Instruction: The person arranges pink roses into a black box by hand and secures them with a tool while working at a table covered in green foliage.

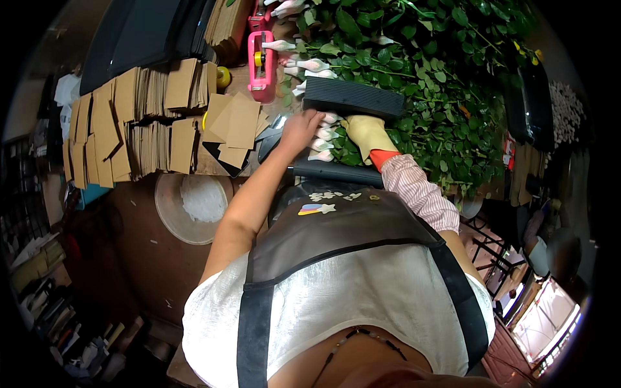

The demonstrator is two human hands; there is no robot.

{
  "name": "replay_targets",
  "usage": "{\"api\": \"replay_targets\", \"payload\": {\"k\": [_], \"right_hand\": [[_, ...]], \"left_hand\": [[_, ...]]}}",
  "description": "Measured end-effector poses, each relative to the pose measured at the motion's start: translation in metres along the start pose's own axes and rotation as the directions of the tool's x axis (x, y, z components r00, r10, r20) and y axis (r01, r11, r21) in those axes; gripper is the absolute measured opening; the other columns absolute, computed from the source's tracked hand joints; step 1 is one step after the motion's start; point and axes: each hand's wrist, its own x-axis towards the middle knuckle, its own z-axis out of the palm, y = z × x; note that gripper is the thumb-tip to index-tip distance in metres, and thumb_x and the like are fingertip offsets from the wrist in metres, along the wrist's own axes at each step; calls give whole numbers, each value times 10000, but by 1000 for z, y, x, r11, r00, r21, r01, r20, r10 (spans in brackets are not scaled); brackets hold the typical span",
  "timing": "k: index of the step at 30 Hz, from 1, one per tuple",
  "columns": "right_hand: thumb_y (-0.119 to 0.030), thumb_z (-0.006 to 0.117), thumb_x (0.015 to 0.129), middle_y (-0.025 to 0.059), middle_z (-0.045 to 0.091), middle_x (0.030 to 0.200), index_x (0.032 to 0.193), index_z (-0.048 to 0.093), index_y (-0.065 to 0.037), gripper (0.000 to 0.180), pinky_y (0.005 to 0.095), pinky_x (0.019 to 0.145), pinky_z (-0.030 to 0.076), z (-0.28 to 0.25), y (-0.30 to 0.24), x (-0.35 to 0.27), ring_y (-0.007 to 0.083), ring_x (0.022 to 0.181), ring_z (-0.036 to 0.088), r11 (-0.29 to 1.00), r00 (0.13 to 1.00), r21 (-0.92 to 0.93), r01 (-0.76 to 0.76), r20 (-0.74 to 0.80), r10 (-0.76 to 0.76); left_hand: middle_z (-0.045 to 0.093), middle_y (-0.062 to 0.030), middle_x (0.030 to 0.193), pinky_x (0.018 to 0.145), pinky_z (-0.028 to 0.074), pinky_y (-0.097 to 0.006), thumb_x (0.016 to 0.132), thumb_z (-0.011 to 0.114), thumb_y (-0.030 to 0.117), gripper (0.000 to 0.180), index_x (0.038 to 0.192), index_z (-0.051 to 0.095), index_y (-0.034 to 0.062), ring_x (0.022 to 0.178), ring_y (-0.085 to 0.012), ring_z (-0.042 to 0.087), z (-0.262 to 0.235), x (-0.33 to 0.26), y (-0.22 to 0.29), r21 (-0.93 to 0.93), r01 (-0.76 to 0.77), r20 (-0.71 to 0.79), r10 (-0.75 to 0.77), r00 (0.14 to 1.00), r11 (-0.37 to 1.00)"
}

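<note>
On a cluttered bench [213,161], both hands' curled fingers [314,118] touch netted flower buds [321,134] beside a black tray [352,98].

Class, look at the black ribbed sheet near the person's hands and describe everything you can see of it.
The black ribbed sheet is a dark, flat, roughly rectangular piece with fine parallel ridges along its length, like corrugated card or plastic. It lies slightly tilted above a row of white-wrapped flower buds, with green leafy stems beyond it. The bare left hand reaches just below its left end, and the right hand, in a yellow glove, sits under its lower edge. Whether either touches it is unclear.
</note>
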Motion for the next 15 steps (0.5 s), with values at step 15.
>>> {"api": "replay_targets", "payload": {"k": [15], "right_hand": [[-362,532,973,135,733,1118,1130,738,-128,349,514,848,546,6,6,-3,350,1037,704,994,995,70,80,-58,-76]], "left_hand": [[691,-161,863,724,509,-397,897,693,341,372,1014,597,2,754,-294,651,-4,-27,-59,-150,364,-46,-374,926,919]]}}
